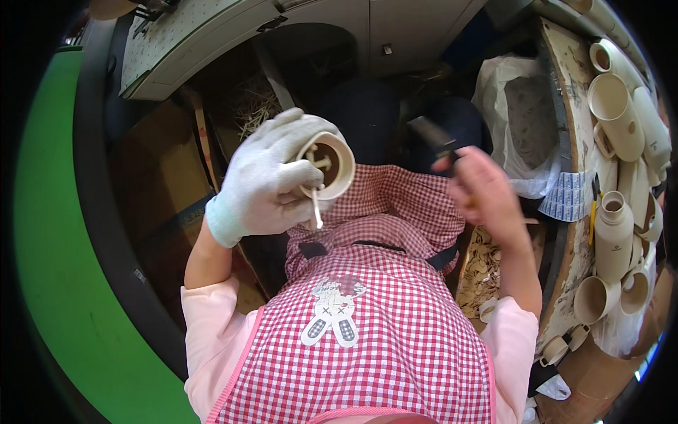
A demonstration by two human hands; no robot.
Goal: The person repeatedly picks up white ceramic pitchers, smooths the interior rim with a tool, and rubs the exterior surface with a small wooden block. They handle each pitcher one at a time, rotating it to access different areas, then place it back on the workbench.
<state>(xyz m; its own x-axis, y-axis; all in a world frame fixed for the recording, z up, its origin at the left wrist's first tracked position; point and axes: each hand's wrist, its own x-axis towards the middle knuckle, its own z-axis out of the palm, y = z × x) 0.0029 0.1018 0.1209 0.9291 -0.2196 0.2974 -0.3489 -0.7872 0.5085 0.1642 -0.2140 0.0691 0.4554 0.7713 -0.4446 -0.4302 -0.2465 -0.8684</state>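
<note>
Head view. 1 unglazed clay cup (pixel 327 164) is held above the lap, at chest height, its open mouth turned toward the camera. The gloved left hand (pixel 265 182) is wrapped around the cup's outer wall; a thin white stick (pixel 316 206) is seen just below the rim, apparently pinched by the same fingers. The bare right hand (pixel 482 189) is closed around a dark-handled tool (pixel 434 140), blurred; the tool's tip cannot be made out.

Handling, judged: the cup is taken to be light, rigid and brittle, its thin rim the weakest part; the surface is probably dusty and matte, so grip is aided by the fabric glove. Hold is best taken around the wall, not at the rim.

Surroundings: a red checked apron (pixel 367 339) is noted below the hands. At the right a board (pixel 579 141) carrying several similar cups and cylinders (pixel 618 106) is noted, near the right elbow. A white plastic bag (pixel 515 106) and a tray of pale shavings (pixel 484 268) are seen between board and lap.
</note>
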